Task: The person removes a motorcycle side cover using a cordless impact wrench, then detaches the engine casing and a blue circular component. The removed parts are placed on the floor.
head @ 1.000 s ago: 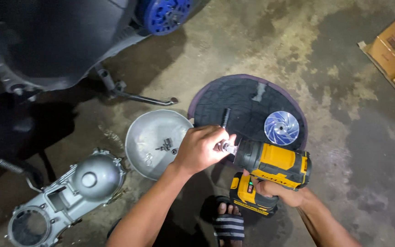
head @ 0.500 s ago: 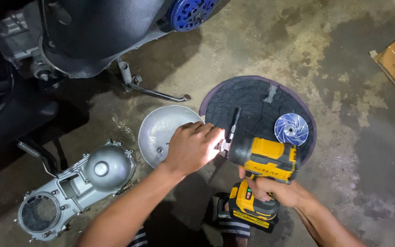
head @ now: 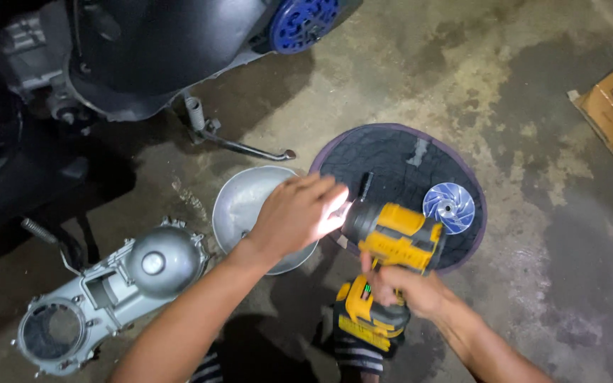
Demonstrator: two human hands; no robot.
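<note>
Our right hand (head: pixel 409 292) is wrapped around the grip of the yellow cordless impact driver (head: pixel 384 266), held over the edge of the round dark mat (head: pixel 391 159) on the concrete floor (head: pixel 533 298), while our left hand (head: pixel 296 213) closes over the driver's nose, lit by its work light, just above the metal bowl (head: pixel 239 198). With fingers on the nose, a trigger squeeze could pinch or twist them. Since half a second ago our left hand covers more of the nose, hiding the bit.
</note>
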